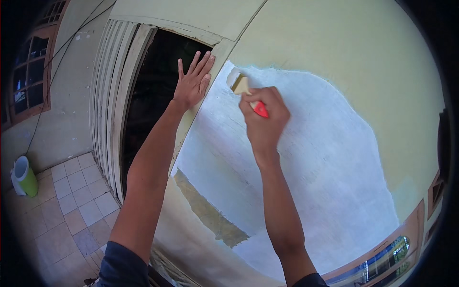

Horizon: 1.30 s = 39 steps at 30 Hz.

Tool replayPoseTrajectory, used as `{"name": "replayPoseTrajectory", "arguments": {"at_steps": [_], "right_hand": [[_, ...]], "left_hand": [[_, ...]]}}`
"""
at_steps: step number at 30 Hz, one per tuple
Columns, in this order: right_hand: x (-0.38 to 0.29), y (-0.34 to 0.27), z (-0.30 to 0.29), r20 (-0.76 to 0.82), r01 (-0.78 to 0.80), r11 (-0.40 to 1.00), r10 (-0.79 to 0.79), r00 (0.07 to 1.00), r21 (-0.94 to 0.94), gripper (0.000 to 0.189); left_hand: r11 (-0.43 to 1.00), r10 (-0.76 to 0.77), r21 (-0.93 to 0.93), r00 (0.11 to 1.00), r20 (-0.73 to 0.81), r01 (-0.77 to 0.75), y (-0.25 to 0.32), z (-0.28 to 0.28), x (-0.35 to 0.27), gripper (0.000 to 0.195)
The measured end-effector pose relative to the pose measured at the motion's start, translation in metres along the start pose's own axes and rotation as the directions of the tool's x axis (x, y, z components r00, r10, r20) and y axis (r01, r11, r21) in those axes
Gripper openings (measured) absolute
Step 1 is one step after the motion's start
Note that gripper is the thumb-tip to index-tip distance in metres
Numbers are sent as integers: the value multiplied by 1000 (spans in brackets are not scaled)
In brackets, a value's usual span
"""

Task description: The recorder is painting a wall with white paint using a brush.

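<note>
My right hand (266,118) is closed around the handle of a flat paintbrush (242,84), pale with a red handle end. Its bristles touch the wall at the upper left corner of a large white-coated patch (322,143), beside a small greyish bare spot. My left hand (193,79) lies flat with spread fingers on the cream door frame (223,53), left of the patch; it holds nothing. Around the white area the wall (344,46) is pale yellow-green. A rough brownish strip (208,208) shows at the patch's lower left.
Left of the frame is a dark doorway (143,97) with a folded slatted door (111,93). A green bin (28,179) stands on the tiled floor (79,190). Cables hang by a wooden-framed window (32,71). Another window (376,265) is at lower right.
</note>
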State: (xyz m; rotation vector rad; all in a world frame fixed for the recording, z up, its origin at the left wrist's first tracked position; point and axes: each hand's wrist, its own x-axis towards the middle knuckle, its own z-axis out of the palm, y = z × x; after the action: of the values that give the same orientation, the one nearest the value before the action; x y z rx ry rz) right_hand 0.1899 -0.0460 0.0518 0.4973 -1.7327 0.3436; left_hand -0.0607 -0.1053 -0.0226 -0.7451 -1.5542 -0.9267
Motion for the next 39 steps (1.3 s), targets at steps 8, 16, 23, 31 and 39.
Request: {"name": "replayPoseTrajectory", "arguments": {"at_steps": [8, 16, 23, 31, 39], "right_hand": [[-4, 20, -23, -128, 5, 998, -12, 992, -56, 20], [8, 8, 10, -1, 26, 997, -26, 1000, 75, 17], [-8, 19, -22, -106, -1, 997, -7, 994, -81, 21], [9, 4, -19, -65, 42, 999, -42, 997, -14, 20], [7, -4, -60, -263, 44, 981, -93, 960, -187, 20]], "left_hand": [[999, -9, 37, 1000, 20, 8, -6, -4, -5, 54], [1000, 13, -4, 1000, -5, -13, -3, 2, 0, 54], [999, -10, 30, 1000, 13, 10, -7, -3, -6, 55], [1000, -7, 2, 1000, 20, 7, 4, 1, 0, 54], [1000, -6, 13, 1000, 13, 6, 1, 4, -2, 54]]}}
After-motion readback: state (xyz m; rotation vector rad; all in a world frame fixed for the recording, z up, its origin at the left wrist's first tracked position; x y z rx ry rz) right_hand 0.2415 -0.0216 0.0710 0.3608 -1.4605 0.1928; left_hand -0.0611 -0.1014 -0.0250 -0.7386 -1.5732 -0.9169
